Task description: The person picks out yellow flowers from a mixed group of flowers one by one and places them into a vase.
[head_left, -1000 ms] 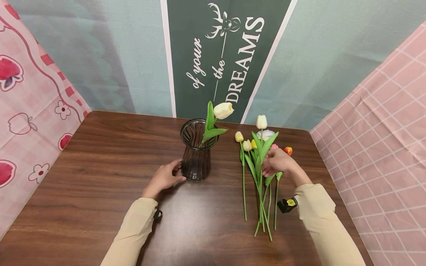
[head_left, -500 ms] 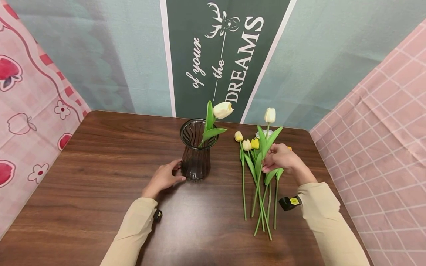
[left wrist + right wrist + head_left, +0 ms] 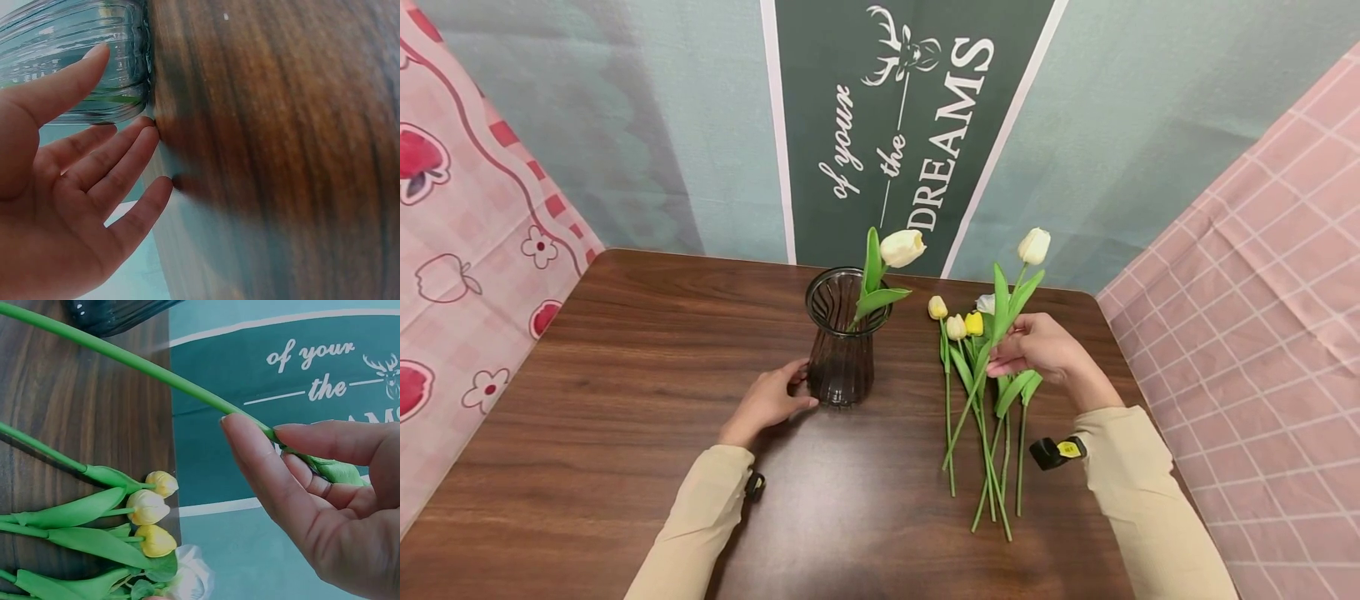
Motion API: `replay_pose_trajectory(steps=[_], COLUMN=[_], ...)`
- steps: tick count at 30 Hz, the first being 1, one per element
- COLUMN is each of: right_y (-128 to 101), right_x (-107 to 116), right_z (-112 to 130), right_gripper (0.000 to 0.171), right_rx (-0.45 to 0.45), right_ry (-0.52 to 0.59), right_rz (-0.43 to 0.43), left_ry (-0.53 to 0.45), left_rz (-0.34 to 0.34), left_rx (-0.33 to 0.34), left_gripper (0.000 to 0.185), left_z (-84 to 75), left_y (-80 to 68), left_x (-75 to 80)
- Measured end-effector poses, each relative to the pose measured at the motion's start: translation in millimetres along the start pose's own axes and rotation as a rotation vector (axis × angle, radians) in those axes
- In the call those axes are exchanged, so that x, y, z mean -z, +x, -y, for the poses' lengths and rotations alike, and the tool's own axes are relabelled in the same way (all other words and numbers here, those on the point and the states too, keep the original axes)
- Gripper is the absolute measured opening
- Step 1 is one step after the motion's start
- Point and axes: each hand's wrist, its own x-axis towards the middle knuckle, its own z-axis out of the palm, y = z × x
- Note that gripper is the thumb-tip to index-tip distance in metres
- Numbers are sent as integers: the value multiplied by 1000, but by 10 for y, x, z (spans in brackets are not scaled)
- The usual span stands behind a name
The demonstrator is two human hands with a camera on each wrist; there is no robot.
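A dark ribbed glass vase (image 3: 842,367) stands upright on the table with one white tulip (image 3: 902,248) leaning in it. My left hand (image 3: 771,402) is at the vase's lower left side. In the left wrist view its fingers (image 3: 125,169) are nearly straight, and the thumb lies over the glass. My right hand (image 3: 1033,346) pinches the green stem of another white tulip (image 3: 1034,247), held tilted above the other flowers. That stem (image 3: 156,370) runs between thumb and fingertips in the right wrist view. Below lie several tulips, cream (image 3: 956,327) and yellow (image 3: 973,323) among them.
A white flower (image 3: 986,304) lies at the back of the pile, partly hidden by leaves. Behind the brown wooden table (image 3: 625,417) hangs a printed cloth backdrop (image 3: 700,125). A pink checked cloth (image 3: 1262,292) borders the right side.
My right hand has lifted the white tulip off the pile, its bloom rising to the right and its stem end swinging left. The left hand and vase stay in place.
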Motion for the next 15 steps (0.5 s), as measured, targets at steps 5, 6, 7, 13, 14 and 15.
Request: replay_pose_trajectory(steps=[5,6,7,13,14,15], right_y=[-27,-35,-42,-99,-106,-112], right_x=[-21,-24,-29,-54,-57,-60], right_z=[68,86,104,225,240,253], right_gripper=[17,17,18,18,17,16], right_rx=[42,46,47,72,84,96], right_ry=[14,17,19,51,62,75], right_rz=[-10,-12,-14,-3,2,5], left_ry=[7,7,7,0,0,-1], left_rz=[-4,-3,-3,-3,-4,-6], left_rx=[0,2,3,3,1,1], left_gripper=[66,66,66,66,66,66], left_z=[-3,-5,-6,-15,-14,-12], left_y=[-1,-2,-3,-11,-13,-13], left_x=[1,2,3,9,9,9])
